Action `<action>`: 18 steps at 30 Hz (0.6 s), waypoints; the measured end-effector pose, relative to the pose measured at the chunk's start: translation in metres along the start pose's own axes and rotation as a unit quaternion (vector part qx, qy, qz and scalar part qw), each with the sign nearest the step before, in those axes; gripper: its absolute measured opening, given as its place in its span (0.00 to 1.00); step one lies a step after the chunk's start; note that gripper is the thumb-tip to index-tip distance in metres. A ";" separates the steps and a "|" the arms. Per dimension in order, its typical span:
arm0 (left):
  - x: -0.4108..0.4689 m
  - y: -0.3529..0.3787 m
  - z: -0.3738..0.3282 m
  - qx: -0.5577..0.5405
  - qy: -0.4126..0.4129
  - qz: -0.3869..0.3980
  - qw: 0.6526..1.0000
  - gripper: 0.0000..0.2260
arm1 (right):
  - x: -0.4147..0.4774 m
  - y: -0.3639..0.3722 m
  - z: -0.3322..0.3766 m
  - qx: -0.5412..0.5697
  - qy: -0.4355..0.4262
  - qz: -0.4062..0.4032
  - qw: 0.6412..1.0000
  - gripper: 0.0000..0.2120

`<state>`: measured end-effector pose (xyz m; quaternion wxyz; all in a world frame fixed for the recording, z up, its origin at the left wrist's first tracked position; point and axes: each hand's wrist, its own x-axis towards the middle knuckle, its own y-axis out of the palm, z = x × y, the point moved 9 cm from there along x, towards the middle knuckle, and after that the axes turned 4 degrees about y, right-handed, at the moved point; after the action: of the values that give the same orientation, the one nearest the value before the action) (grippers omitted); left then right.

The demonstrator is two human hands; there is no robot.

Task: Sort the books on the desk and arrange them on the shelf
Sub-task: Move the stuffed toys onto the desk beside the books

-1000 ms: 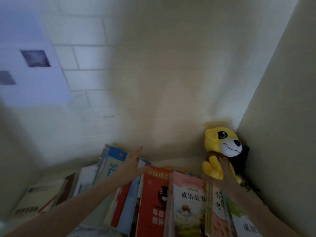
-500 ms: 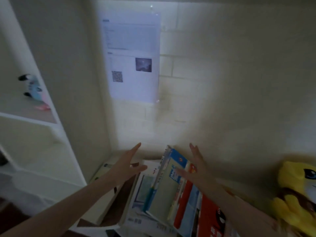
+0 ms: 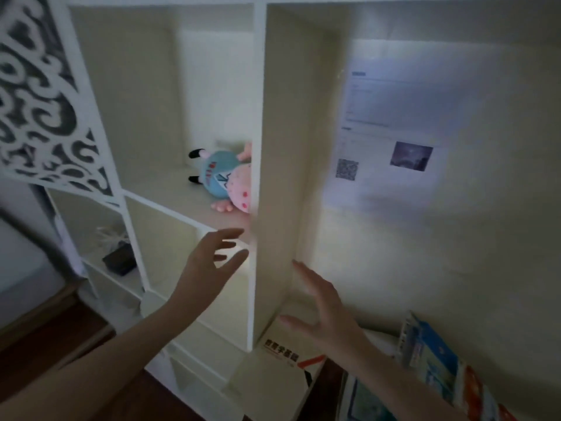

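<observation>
A white shelf unit with open compartments fills the left and middle. My left hand hangs in front of a shelf board with fingers spread, holding nothing. My right hand is spread open above a cream book with dark title characters that lies flat at the divider's foot. Further books with blue and red covers lean at the lower right, partly cut off by the frame edge.
A pink and blue plush toy lies in the middle shelf compartment. A small dark box sits in a lower left compartment. A printed sheet with a QR code hangs on the wall. Carved white fretwork stands at the left.
The view has swung left from the leaning books and yellow plush to the shelf unit. Both hands have left the books and now hover open near the shelf divider.
</observation>
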<state>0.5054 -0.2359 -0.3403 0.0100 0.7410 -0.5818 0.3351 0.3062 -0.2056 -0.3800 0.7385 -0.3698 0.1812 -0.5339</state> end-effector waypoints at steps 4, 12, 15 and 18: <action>0.058 -0.064 0.026 0.022 0.001 -0.058 0.998 0.18 | 0.044 0.056 0.094 -0.175 -0.152 0.106 0.967 0.39; 0.155 -0.061 0.076 0.127 0.071 0.083 0.986 0.36 | 0.163 0.048 0.153 -0.196 -0.068 -0.150 0.967 0.37; 0.178 -0.046 0.087 0.115 0.061 0.122 0.984 0.42 | 0.190 0.027 0.151 -0.383 0.020 -0.232 0.894 0.38; 0.192 -0.032 0.093 0.141 0.112 0.138 0.974 0.47 | 0.205 0.015 0.136 -0.420 0.095 -0.175 0.885 0.40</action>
<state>0.5971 -0.4276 -0.3023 -0.0757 0.6052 -0.6206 0.4928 0.4808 -0.3443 -0.2746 0.3882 -0.6187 0.3902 -0.5606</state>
